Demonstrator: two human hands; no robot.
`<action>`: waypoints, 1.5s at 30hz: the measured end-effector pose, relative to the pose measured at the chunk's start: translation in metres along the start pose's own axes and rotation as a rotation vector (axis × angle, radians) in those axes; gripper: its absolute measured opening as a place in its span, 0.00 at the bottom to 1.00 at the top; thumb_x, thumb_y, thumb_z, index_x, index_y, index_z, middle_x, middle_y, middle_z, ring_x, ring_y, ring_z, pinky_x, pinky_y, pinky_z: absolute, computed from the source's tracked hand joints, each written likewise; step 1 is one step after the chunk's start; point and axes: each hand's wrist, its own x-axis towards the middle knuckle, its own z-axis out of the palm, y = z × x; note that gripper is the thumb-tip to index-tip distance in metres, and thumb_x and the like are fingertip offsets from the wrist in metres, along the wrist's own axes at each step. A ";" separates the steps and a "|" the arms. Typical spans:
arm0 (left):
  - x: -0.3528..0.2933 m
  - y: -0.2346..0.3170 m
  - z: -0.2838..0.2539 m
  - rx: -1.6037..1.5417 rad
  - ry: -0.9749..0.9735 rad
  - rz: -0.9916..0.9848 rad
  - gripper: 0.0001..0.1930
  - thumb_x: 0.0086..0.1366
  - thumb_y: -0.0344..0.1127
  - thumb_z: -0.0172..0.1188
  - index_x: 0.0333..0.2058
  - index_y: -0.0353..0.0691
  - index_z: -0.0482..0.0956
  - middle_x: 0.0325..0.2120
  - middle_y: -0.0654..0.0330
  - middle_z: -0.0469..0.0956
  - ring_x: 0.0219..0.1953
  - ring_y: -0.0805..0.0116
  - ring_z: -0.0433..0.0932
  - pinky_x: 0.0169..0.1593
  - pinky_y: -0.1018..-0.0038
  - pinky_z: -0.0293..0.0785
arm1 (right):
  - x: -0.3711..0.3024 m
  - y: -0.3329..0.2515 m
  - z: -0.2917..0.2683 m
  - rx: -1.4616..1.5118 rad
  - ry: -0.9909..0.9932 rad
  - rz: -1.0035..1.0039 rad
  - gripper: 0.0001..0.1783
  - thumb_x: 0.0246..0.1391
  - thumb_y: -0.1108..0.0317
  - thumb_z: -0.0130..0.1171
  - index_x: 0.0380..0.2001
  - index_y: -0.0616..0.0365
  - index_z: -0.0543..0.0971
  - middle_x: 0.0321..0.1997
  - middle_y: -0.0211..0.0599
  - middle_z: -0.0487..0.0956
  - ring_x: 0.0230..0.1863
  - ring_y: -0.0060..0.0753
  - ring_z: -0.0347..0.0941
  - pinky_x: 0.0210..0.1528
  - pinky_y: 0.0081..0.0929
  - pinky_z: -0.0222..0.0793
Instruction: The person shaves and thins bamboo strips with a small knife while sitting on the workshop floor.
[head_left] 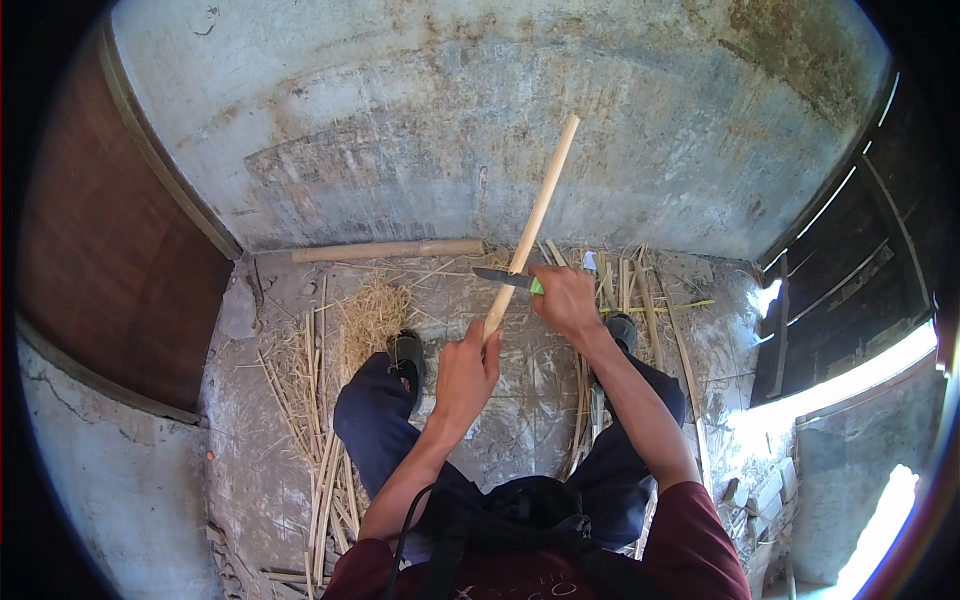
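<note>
My left hand point(466, 377) is closed around the near end of a long pale bamboo strip point(546, 196), which slants up and away to the right. In my right hand point(567, 300) is a knife point(500, 276) with a green handle, mostly covered by my fingers. Its dark blade points left and lies across the strip, a little beyond my left hand. Whether the edge has cut into the strip I cannot tell.
A heap of curly shavings point(376, 312) lies by my left foot. Split strips point(325, 470) are strewn along both sides of my legs. A thicker bamboo pole point(390, 251) rests along the stained wall point(400, 130). A brown panel point(110, 240) stands at the left.
</note>
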 end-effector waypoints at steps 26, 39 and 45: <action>-0.021 -0.010 -0.008 0.074 -0.018 -0.001 0.09 0.75 0.32 0.60 0.37 0.31 0.74 0.15 0.40 0.75 0.22 0.34 0.79 0.27 0.47 0.71 | 0.007 0.014 0.009 -0.093 -0.025 0.043 0.15 0.44 0.71 0.64 0.38 0.53 0.87 0.27 0.50 0.85 0.32 0.57 0.84 0.38 0.54 0.79; -0.037 -0.013 -0.016 0.059 -0.041 -0.019 0.09 0.75 0.31 0.60 0.39 0.31 0.73 0.16 0.40 0.75 0.22 0.34 0.79 0.25 0.48 0.70 | 0.012 0.024 0.007 -0.149 0.002 0.068 0.11 0.46 0.70 0.63 0.34 0.53 0.88 0.27 0.52 0.85 0.33 0.59 0.84 0.38 0.54 0.80; -0.053 -0.024 -0.020 0.078 -0.091 -0.036 0.10 0.76 0.32 0.59 0.37 0.32 0.72 0.16 0.40 0.75 0.23 0.33 0.79 0.27 0.46 0.71 | 0.020 0.037 0.001 -0.185 -0.002 0.123 0.12 0.46 0.71 0.62 0.35 0.53 0.89 0.29 0.54 0.85 0.35 0.59 0.84 0.40 0.53 0.80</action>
